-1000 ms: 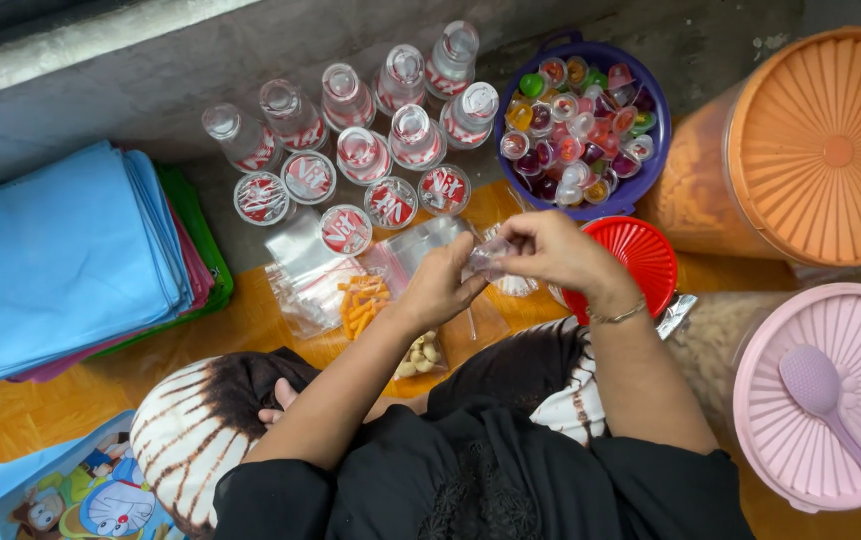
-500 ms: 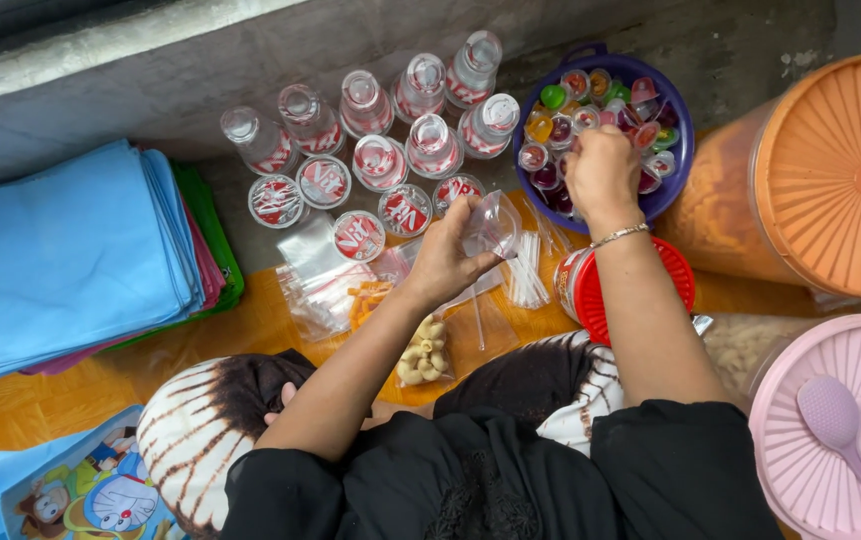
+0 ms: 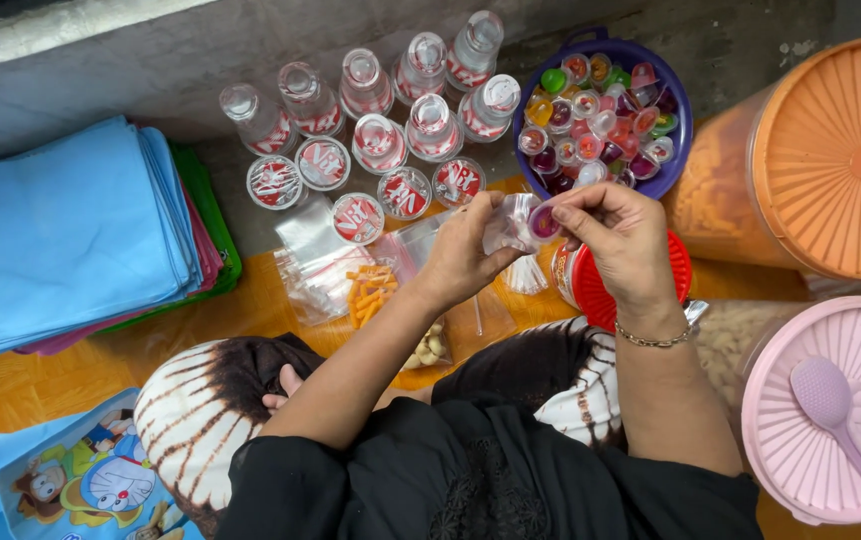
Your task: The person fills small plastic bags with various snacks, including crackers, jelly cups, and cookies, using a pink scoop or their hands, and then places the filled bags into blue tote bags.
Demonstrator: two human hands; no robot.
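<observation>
small purple jelly cup [image 3: 544, 222] – pinched in right hand [image 3: 622, 240] fingertips at mouth of clear bag [image 3: 506, 228] | left hand [image 3: 462, 252] grips bag, holding it open | purple bowl [image 3: 672, 168] of jelly cups just beyond – within reach | lidded drink cups [image 3: 380, 140] far left
</observation>
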